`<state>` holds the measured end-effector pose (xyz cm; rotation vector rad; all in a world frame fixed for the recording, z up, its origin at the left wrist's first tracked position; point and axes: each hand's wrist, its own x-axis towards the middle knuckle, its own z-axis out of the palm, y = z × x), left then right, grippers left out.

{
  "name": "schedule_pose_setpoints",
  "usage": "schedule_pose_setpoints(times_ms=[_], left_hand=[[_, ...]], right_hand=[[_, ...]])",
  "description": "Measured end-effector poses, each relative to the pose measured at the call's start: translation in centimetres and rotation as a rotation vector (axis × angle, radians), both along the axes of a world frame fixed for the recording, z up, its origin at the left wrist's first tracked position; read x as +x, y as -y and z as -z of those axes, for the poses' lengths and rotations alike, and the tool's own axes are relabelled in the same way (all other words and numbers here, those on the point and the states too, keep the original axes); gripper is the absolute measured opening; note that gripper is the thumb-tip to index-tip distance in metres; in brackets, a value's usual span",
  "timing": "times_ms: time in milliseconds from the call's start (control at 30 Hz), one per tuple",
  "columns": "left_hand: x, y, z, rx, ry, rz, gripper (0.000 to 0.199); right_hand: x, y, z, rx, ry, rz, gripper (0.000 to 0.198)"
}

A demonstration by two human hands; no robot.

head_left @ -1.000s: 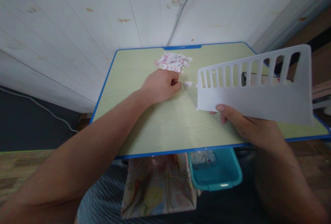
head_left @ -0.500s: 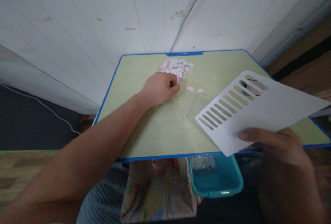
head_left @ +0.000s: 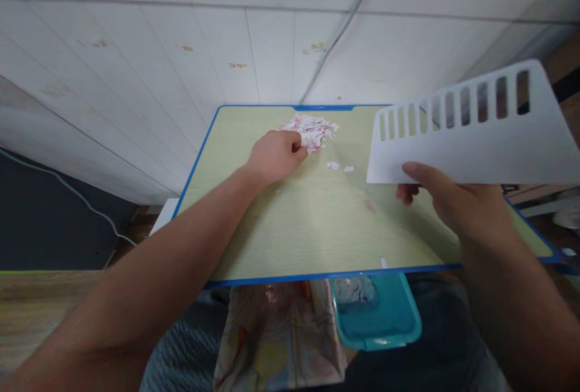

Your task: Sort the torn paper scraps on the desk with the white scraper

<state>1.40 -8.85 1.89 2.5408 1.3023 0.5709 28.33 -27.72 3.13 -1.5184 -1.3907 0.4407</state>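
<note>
My right hand (head_left: 457, 199) grips a white flat panel with a row of slots (head_left: 471, 150), thumb on its near face, holding it raised and tilted over the right side of the table. My left hand (head_left: 277, 153) is closed, its fingers curled against the near edge of a heap of small torn white and pink paper scraps (head_left: 312, 129). Whatever its fingers may hold is hidden. Two loose bits of paper (head_left: 333, 165) lie a little right of that hand. Another small white scrap (head_left: 383, 263) is at the table's front edge.
The pale green table (head_left: 290, 241) has a blue rim and stands against a white plank wall (head_left: 217, 72). Below its front edge are a teal plastic bin (head_left: 385, 319) holding greyish-white material and a patterned cloth bag (head_left: 281, 343). A cable (head_left: 344, 29) runs down the wall.
My right hand has lifted the slotted panel up and away from me, turning it more upright. My left hand stays closed by the heap. The view has tipped slightly upward.
</note>
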Motion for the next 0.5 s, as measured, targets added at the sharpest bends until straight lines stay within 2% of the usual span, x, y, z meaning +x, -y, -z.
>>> schedule_pose_setpoints(times_ms=[67,133,200,267,400,500], left_hand=[[-0.1,0.0,0.0,0.001,-0.004,0.005,0.028],[-0.2,0.0,0.0,-0.001,-0.004,0.01,0.029],[-0.3,0.1,-0.1,-0.007,0.004,0.011,0.03],[-0.5,0.2,-0.2,-0.022,0.011,0.015,0.031],[-0.6,0.4,-0.1,-0.046,0.019,0.024,0.035],[-0.4,0.7,0.0,-0.07,0.016,0.032,0.036]], right_hand=[[-0.2,-2.6,-1.6,-0.07,0.1,-0.08,0.053],[-0.5,-5.7,-2.3,-0.118,0.119,-0.108,0.05],[-0.9,-8.4,-2.0,-0.146,0.064,-0.148,0.043],[-1.3,-10.1,-1.1,-0.087,-0.055,-0.134,0.036],[-1.7,-10.1,0.6,0.012,-0.131,-0.166,0.036],[-1.4,-9.0,0.6,0.01,-0.117,-0.211,0.037]])
